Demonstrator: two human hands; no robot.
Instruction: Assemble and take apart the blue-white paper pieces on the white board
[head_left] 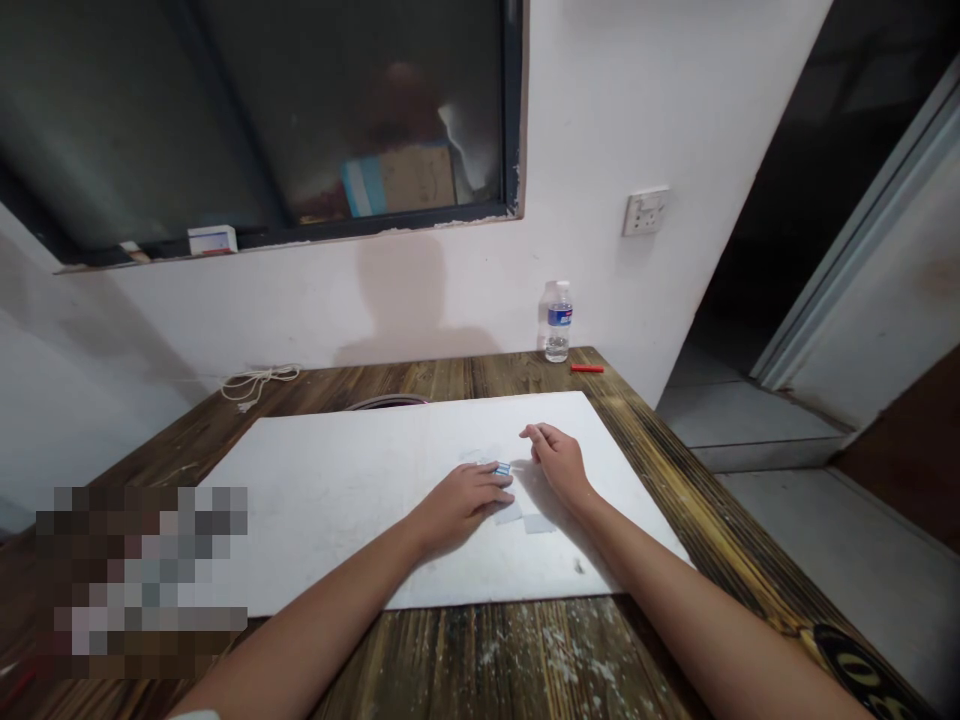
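In the head view, a white board (322, 510) lies flat on a dark wooden table (431, 660), presumably to give the hands a smooth, pale surface over the rough grain. The left hand (466, 498) rests low over it, palm down, fingers stretched out and slightly parted rather than clenched. A small blue-and-white piece (503, 468) sits on the right half of the board, at the tip of that hand's foremost fingers, partly covered by them; the light contact looks meant to keep it from sliding.

The right hand (561, 462) is just beyond and to the right, apart from the left — its fingers curled inward, the foremost one pointing toward the piece. Whether anything thin is pinched there I cannot tell.

Pale grey pieces (538, 523) lie on the board near the left fingertips, likely placed there to be within easy reach. A water bottle (556, 335) stands upright at the table's far edge with a red stick-like item (587, 369) beside it, and a white cord (261, 380) lies loosely looped at the far left — all off the board, seemingly out of the forearms' way.
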